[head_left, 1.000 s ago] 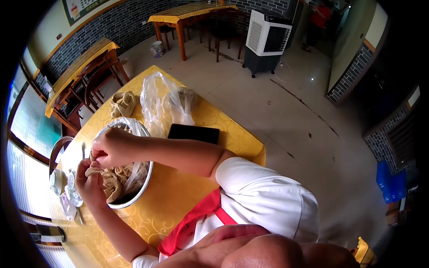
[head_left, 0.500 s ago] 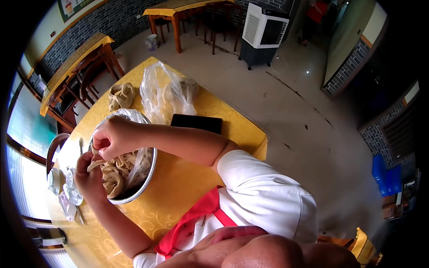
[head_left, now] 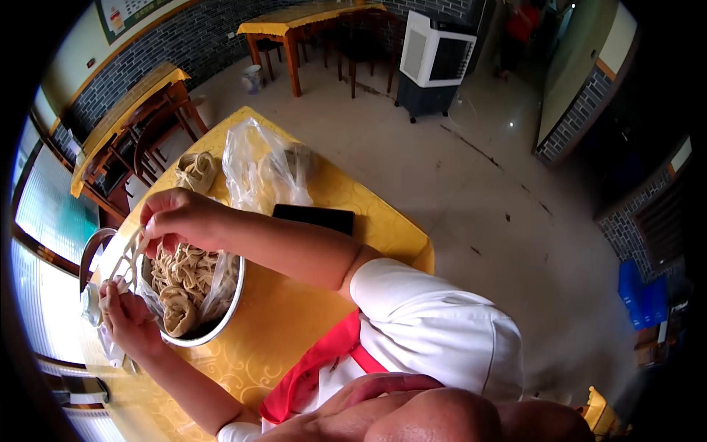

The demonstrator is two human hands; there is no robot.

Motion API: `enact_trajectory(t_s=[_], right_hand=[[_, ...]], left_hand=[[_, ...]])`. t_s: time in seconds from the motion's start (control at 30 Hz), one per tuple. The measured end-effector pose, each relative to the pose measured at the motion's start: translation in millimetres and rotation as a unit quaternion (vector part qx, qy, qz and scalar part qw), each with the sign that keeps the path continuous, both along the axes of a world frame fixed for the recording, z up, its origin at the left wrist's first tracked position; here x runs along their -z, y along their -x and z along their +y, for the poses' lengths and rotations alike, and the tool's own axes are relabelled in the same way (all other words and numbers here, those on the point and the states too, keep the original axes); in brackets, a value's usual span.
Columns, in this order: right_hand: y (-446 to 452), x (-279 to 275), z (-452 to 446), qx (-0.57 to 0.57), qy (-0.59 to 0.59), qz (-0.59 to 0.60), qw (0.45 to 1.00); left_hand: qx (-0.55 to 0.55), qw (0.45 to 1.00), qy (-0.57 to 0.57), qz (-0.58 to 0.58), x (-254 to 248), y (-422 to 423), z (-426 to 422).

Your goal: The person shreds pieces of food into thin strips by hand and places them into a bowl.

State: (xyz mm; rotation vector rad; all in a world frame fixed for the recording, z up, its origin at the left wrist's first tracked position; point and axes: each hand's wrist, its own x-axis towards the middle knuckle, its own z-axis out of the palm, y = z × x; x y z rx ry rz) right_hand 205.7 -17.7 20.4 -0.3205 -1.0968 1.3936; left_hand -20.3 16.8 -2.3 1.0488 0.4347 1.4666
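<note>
A pale, thin strip (head_left: 131,259), apparently in looped strands, stretches between my two hands over the left rim of a large metal pot (head_left: 239,291). My right hand (head_left: 177,221) pinches its upper end, and my left hand (head_left: 131,318) grips the lower end with curled fingers. Inside the pot lies a heap of beige strips (head_left: 188,269), with a rolled beige piece (head_left: 179,311) near the front. A clear plastic bag (head_left: 221,283) lines part of the pot. I cannot make out what food the strips are.
On the yellow-covered table (head_left: 294,295) lie a bundled beige piece (head_left: 196,171), a clear plastic bag (head_left: 261,166) and a black flat object (head_left: 315,218). Small containers (head_left: 90,302) stand at the left edge. An air cooler (head_left: 434,66) and a person in red (head_left: 521,22) are farther back.
My hands have moved apart, the right upward and the left downward and left. The strip between them is now stretched out, and more of the pot's contents shows.
</note>
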Motion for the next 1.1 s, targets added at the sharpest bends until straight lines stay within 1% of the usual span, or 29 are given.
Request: enact_trajectory(t_s=[0.13,0.23,0.27,0.37,0.4,0.47,0.5,0.53,0.57,0.63,0.7,0.73,0.8,0.87,0.93,0.97,1.03,1.1], right_hand=[[-12,0,3,0.011,-0.007,0.066,0.998],[-18,-3,4,0.026,0.0,0.079,0.997],[-20,-3,6,0.02,-0.007,0.092,0.996],[-27,-2,10,0.036,-0.013,0.103,0.994],[-27,2,15,0.03,0.005,0.126,0.992],[-31,2,18,0.037,0.029,0.146,0.988],[-35,3,20,0.047,0.013,0.121,0.991],[-38,3,20,0.027,-0.013,0.142,0.989],[-43,5,23,0.02,0.004,0.146,0.989],[-47,1,18,0.003,-0.051,0.134,0.99],[-52,0,19,-0.009,-0.037,0.134,0.99],[-54,-4,16,0.001,-0.034,0.098,0.995],[-53,-9,14,0.054,-0.027,0.002,0.998],[-52,-8,13,0.032,-0.024,-0.075,0.996],[-46,-8,9,0.013,-0.012,-0.14,0.99],[-42,-10,8,-0.004,-0.029,-0.164,0.986],[-30,-10,2,0.002,-0.04,-0.19,0.981],[-25,-5,2,-0.032,-0.059,-0.246,0.967]], left_hand=[[-0.025,1.0,0.012,-0.013,-4,15,10],[0.018,0.999,-0.04,-0.021,3,35,26],[0.022,0.999,-0.03,-0.034,5,41,30],[-0.071,0.997,0.02,-0.032,-5,33,21],[-0.047,0.999,-0.004,-0.013,12,54,47],[-0.101,0.995,0.008,-0.009,7,56,33],[-0.119,0.993,0.008,-0.016,2,50,29],[-0.136,0.99,0.007,-0.023,-4,43,24],[-0.154,0.988,0.007,-0.03,-9,35,19],[-0.174,0.984,0.003,-0.046,-19,30,9],[-0.057,0.993,-0.064,-0.079,-9,54,23],[-0.056,0.994,-0.073,-0.067,-10,55,23],[-0.116,0.991,-0.066,0.012,-14,51,22],[-0.193,0.974,-0.038,0.115,-22,30,6],[-0.137,0.979,-0.043,0.142,-26,12,-7],[-0.101,0.982,-0.047,0.15,-29,8,-10],[-0.018,0.992,-0.027,0.122,-17,7,-4],[-0.015,0.984,-0.041,0.171,-9,3,-5]])
